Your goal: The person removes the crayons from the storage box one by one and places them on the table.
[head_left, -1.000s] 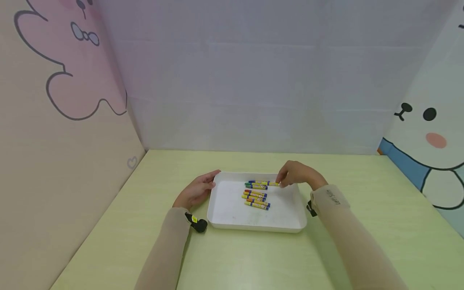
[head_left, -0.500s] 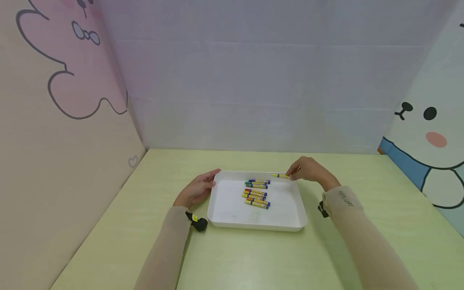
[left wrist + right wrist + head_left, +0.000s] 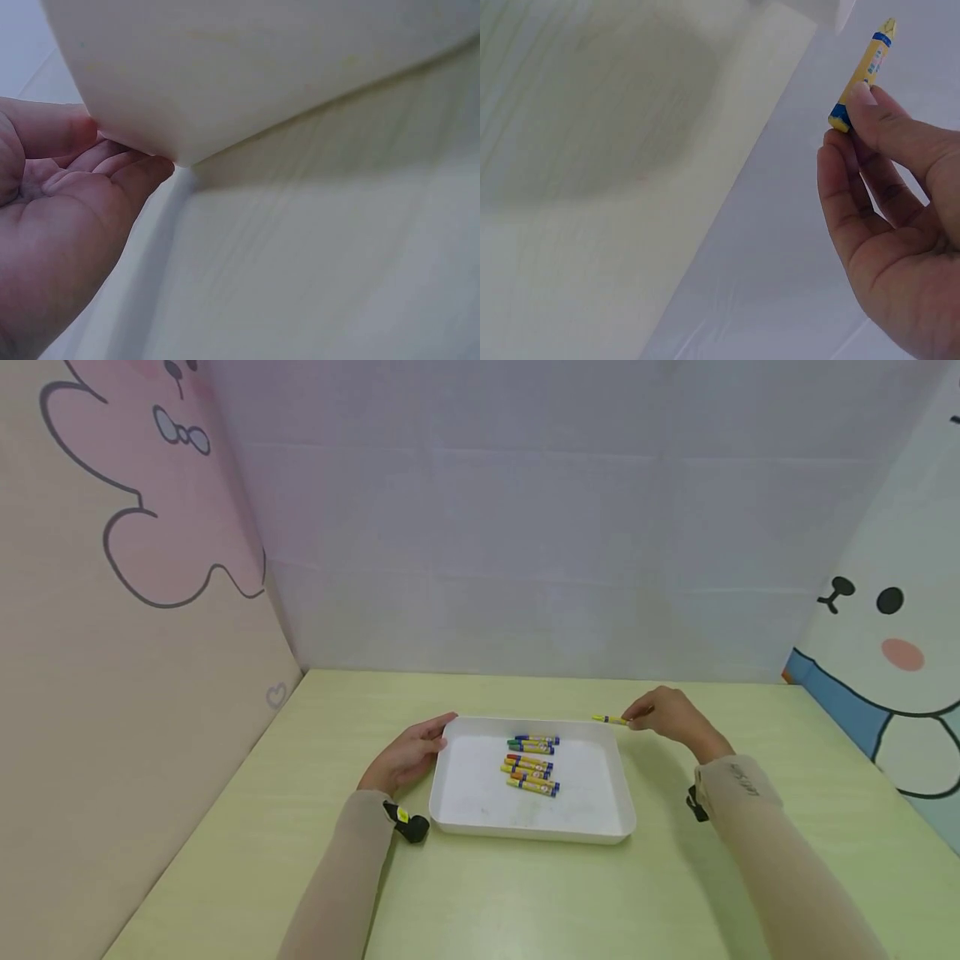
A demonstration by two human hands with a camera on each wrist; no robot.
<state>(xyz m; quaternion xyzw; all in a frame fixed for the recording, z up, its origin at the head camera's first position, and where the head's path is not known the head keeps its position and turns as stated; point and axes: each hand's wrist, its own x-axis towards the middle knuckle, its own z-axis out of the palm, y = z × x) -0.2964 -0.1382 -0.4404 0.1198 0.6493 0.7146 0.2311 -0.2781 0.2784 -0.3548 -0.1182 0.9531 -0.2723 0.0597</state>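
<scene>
My right hand [image 3: 671, 717] pinches a yellow crayon [image 3: 610, 719] between thumb and fingers, beyond the tray's far right corner. In the right wrist view the crayon [image 3: 866, 71] has a yellow tip and dark blue bands, and it points up and away from the hand. A shallow white tray [image 3: 592, 793] lies in front of me. My left hand [image 3: 408, 753] holds the tray's far left corner, thumb near the rim. From the left wrist, the thumb and fingertips of the left hand [image 3: 75, 195] touch the tray wall [image 3: 225, 82]. Inside the tray, several crayons [image 3: 531, 766] lie side by side in a loose column.
A pale yellow-green table [image 3: 510, 893] carries the tray. Behind it hangs a whitish cloth wall [image 3: 540, 568]. Side panels with cartoon animals stand at the left [image 3: 172, 693] and right [image 3: 885, 693].
My right hand has lifted the yellow crayon from the row's far end and carried it right, out over the tray's far right rim. The left hand stays on the tray.
</scene>
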